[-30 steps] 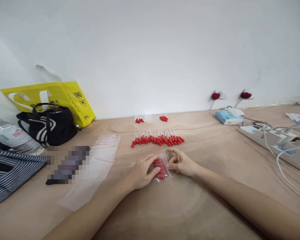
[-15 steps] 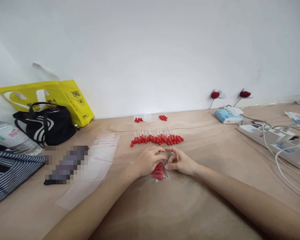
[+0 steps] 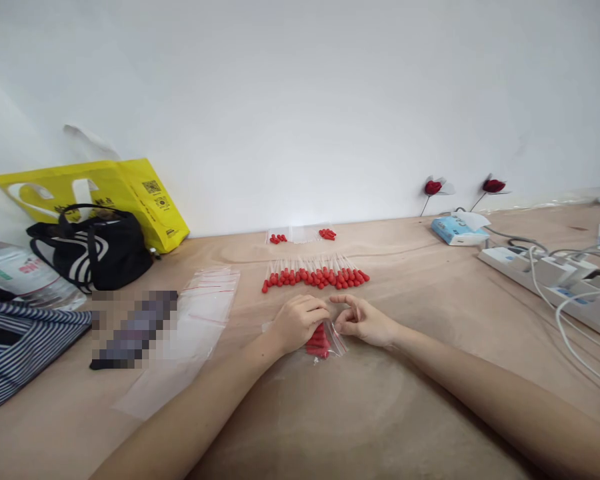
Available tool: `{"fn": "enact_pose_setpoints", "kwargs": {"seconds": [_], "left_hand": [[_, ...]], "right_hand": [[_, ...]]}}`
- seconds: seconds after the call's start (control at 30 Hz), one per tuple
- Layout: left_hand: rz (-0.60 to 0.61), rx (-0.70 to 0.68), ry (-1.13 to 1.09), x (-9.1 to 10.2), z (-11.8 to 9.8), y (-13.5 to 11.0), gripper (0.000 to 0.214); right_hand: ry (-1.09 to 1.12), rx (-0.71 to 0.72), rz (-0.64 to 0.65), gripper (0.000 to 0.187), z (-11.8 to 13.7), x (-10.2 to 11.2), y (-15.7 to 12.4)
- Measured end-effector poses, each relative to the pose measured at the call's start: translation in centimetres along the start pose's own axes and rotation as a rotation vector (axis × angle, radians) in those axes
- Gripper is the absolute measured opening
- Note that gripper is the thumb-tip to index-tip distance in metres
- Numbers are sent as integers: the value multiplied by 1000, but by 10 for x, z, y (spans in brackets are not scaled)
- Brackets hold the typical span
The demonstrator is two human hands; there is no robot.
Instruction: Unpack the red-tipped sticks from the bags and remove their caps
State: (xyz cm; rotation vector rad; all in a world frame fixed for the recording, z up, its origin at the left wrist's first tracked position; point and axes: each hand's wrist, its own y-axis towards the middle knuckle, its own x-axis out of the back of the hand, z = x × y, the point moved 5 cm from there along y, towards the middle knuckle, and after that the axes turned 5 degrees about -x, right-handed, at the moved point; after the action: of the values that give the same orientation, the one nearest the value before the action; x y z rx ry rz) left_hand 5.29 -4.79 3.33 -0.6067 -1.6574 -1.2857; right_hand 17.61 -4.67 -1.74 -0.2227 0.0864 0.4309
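Note:
A small clear zip bag (image 3: 339, 344) with several red-tipped sticks (image 3: 318, 341) in it lies on the table before me. My left hand (image 3: 300, 321) covers the bag's upper part, its fingers closed on the plastic and partly hiding the contents. At the bag's right edge is my right hand (image 3: 364, 321), with the index finger reaching toward my left hand and the thumb and other fingers pinched at the plastic. Beyond both hands, loose red-tipped sticks (image 3: 325, 275) are lined up in a row, red ends toward me.
Flat empty zip bags (image 3: 200, 313) overlap at left, beside a blurred dark item (image 3: 137, 333). Filled bags (image 3: 300, 235) lie near the wall. A black bag (image 3: 93, 250) and yellow bag (image 3: 155, 207) stand left; tissues (image 3: 457, 231) and a power strip (image 3: 550, 287) lie right.
My right hand has shifted slightly right, away from my left fingers, and more of the bag's right edge shows. My left hand stays over the bag.

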Motion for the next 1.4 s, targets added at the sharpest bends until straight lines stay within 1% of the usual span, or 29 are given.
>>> {"fn": "enact_pose_setpoints", "kwargs": {"seconds": [0.1,0.27,0.53,0.63,0.77,0.83,0.9,0.93,1.0,1.07,1.17,1.27,1.33,1.4], "left_hand": [[9,13,-8,0,0,-1,23],[-27,31,-16,1,1,-1,23],[-30,32,-12,2,1,-1,25],[-32,34,-17,2,3,-3,25],[-56,43,-48,2,5,-4,26],[-62,54,-72,3,5,-4,26],[-45,74,-93,2,5,-4,25],[-34,88,-100,2,5,-4,25],[-13,110,-112,2,6,-4,24],[-9,121,-121,2,7,-5,24],[-18,126,-131,0,10,-7,23],[-20,131,-136,-3,12,-8,22],[-16,133,-129,-2,12,-7,23],[0,122,-101,0,10,-6,24]], "right_hand": [[-4,-3,-11,66,0,0,0],[6,-8,-21,69,2,-2,-1],[-27,-25,-37,69,6,-3,-3],[-52,-21,-65,64,4,-1,-2],[-99,33,-118,48,2,2,-1],[-177,100,-97,35,3,0,-1],[-311,177,-54,21,6,-4,-4],[-388,215,-40,16,7,-7,-6],[-537,282,-40,17,11,-9,-10],[-678,369,-72,21,16,-10,-15],[-961,597,-108,23,23,-14,-23],[-1283,847,-183,17,26,-20,-30],[-1426,984,-230,19,26,-23,-32],[-1504,1089,-244,24,25,-25,-33]]}}
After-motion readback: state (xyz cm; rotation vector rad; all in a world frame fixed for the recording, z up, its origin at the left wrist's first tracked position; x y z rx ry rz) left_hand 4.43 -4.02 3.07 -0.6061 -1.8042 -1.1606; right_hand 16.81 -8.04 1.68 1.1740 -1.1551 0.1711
